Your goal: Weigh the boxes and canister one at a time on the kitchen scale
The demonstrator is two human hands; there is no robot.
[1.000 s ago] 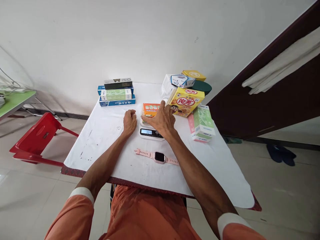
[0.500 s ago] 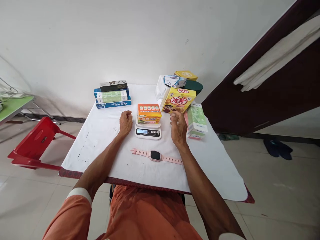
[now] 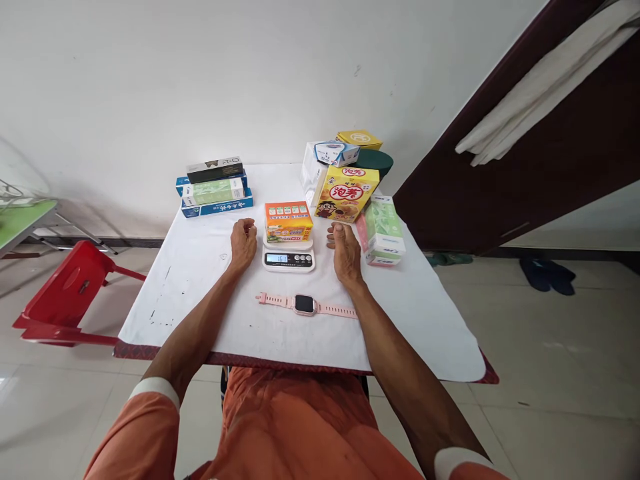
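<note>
In the head view, on the bench (image 3: 420, 340), under its white cloth: an orange box (image 3: 289, 220) sitting flat on the platform of a white scale (image 3: 289, 269), free of both hands. Lit display at the scale's near side, next to a few round buttons. Left hand (image 3: 243, 245) just beside the scale, fingers curled, with nothing visible in the grip; cannot tell whether fully closed. Right hand (image 3: 347, 257) on the opposite side, thumb uppermost, fingers loosely bent, grip apart and bare. Near that right hand, a yellow box (image 3: 347, 193) propped at a tilt, and a light-green box (image 3: 384, 227) with something pink beside it. Behind these, a blue-and-white box (image 3: 336, 153) and a dark-green object (image 3: 376, 160). Nearer the body, a pink watch (image 3: 305, 305), strap stretched out toward the right forearm. Beyond the left hand, a black box (image 3: 215, 170) and a pale-green box (image 3: 213, 191) lying atop blue boxes (image 3: 217, 207).
</note>
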